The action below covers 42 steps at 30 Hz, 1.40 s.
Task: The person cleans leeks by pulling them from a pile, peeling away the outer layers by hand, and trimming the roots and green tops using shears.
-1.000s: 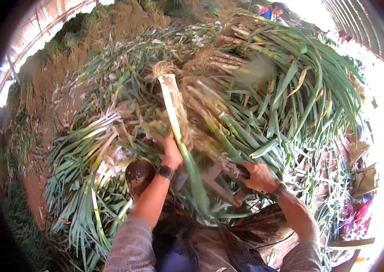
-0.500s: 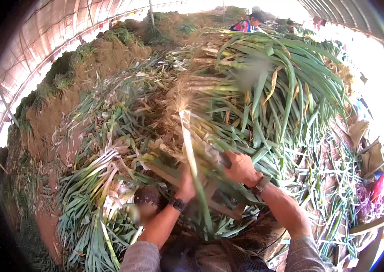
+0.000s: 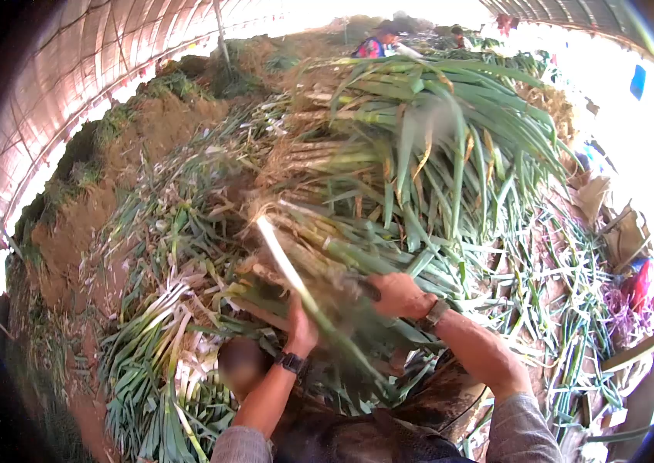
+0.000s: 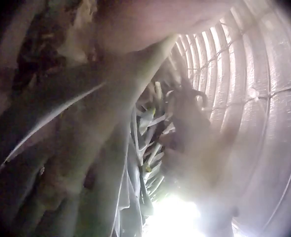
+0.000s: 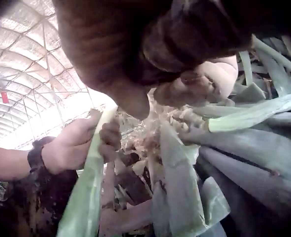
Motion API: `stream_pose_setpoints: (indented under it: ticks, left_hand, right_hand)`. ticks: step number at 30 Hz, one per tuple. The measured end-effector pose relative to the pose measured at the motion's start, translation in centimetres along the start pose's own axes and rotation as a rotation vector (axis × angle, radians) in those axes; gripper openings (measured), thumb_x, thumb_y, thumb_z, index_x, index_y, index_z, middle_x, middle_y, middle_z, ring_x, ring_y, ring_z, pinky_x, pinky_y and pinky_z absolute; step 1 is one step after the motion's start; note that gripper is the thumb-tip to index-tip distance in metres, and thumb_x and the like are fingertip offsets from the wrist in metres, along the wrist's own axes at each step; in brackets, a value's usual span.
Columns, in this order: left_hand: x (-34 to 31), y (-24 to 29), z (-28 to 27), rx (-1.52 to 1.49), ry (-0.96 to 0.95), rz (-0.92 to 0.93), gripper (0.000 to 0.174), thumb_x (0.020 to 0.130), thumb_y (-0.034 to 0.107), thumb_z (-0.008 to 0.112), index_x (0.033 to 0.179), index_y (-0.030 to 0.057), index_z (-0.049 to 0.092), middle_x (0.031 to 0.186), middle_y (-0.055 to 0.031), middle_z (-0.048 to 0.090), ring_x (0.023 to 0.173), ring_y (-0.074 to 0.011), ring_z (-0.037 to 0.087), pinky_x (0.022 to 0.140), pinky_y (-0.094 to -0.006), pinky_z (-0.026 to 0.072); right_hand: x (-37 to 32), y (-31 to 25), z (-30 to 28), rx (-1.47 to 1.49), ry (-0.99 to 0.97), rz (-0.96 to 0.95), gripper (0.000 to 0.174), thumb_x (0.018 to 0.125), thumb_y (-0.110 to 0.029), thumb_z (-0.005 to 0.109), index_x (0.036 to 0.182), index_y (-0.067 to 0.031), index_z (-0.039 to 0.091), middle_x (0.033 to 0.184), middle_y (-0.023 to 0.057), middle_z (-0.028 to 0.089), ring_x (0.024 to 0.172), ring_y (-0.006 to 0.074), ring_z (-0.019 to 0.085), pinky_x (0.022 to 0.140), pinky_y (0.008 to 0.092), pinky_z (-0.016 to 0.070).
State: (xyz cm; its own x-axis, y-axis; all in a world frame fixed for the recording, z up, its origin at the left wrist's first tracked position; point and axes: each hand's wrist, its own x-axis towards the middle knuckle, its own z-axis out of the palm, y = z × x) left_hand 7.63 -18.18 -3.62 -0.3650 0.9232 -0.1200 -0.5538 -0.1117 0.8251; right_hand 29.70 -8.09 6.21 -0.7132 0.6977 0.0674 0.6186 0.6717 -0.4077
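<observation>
In the head view my left hand point(image 3: 301, 328) grips a long green onion point(image 3: 287, 266) around its stalk. Its white root end slants up and left, while the green leaves trail down right. The right wrist view shows the left fingers point(image 5: 110, 140) curled round the same stalk. To the right, my right hand point(image 3: 403, 295) grips a dark, handle-like object point(image 3: 371, 289) that sticks out toward the onion; motion blur hides its far end, and I cannot tell its kind. Up close, the right hand point(image 5: 121, 54) shows curled fingers above cut leaves.
A large heap of green onions point(image 3: 466, 139) lies ahead and right. Peeled white-stalked onions point(image 3: 153, 339) are piled at the left. Leaf scraps point(image 3: 566, 285) litter the ground at right, near a red and purple bundle point(image 3: 640, 289). Another person point(image 3: 377, 45) is at the back.
The head view has shifted and tilted up. The onion's root end has swung left and its stalk slants more. My right hand has come closer to the stalk since a second ago; both grips continue.
</observation>
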Motion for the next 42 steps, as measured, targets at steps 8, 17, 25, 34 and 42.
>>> stream_pose_setpoints:
  ticks: [8,17,25,34,42]
  left_hand:
    - [1.8,11.3,1.5,0.110,0.240,0.399,0.057,0.095,0.066,0.038,0.095,0.0130,0.060,0.059,0.0051,0.052,0.039,-0.0071,0.046,0.031,-0.0225,0.0401]
    - [-4.0,38.0,-3.7,1.028,0.506,0.809,0.056,0.102,0.052,0.036,0.110,0.0023,0.060,0.072,-0.0074,0.057,0.060,-0.0163,0.053,0.054,-0.0321,0.0455]
    - [-12.1,27.4,-12.8,1.614,0.382,0.271,0.029,0.093,0.030,0.061,0.099,0.0027,0.067,0.090,-0.0191,0.068,0.087,-0.0367,0.064,0.075,-0.0438,0.0495]
    - [-20.9,6.6,-3.6,0.994,-1.217,-0.454,0.037,0.086,0.023,0.069,0.115,0.0008,0.063,0.110,-0.0190,0.067,0.102,-0.0328,0.064,0.088,-0.0399,0.0485]
    - [-21.0,7.5,-3.8,0.811,-1.098,-0.559,0.024,0.087,0.014,0.064,0.105,-0.0008,0.065,0.095,-0.0159,0.068,0.087,-0.0247,0.065,0.080,-0.0351,0.0491]
  right_hand:
    - [-1.4,0.2,-1.2,0.027,-0.171,-0.058,0.054,0.077,-0.029,0.065,0.127,-0.0100,0.058,0.086,0.0193,0.068,0.081,0.0366,0.067,0.075,0.0468,0.0544]
    - [-3.3,3.6,-0.2,0.122,-0.033,-0.078,0.038,0.076,-0.027,0.068,0.109,-0.0070,0.065,0.086,0.0177,0.067,0.084,0.0382,0.065,0.074,0.0450,0.0521]
    - [-4.4,3.3,-1.9,0.045,-0.137,0.017,0.036,0.085,-0.028,0.065,0.113,-0.0065,0.064,0.099,0.0185,0.068,0.096,0.0324,0.066,0.084,0.0427,0.0549]
    - [-4.7,3.5,-2.7,0.097,-0.150,0.082,0.048,0.080,-0.032,0.069,0.121,-0.0078,0.061,0.105,0.0204,0.067,0.096,0.0355,0.065,0.083,0.0442,0.0535]
    - [-6.0,4.1,-3.1,0.197,-0.097,0.030,0.037,0.079,-0.026,0.070,0.109,-0.0053,0.066,0.083,0.0168,0.069,0.077,0.0322,0.068,0.072,0.0428,0.0544]
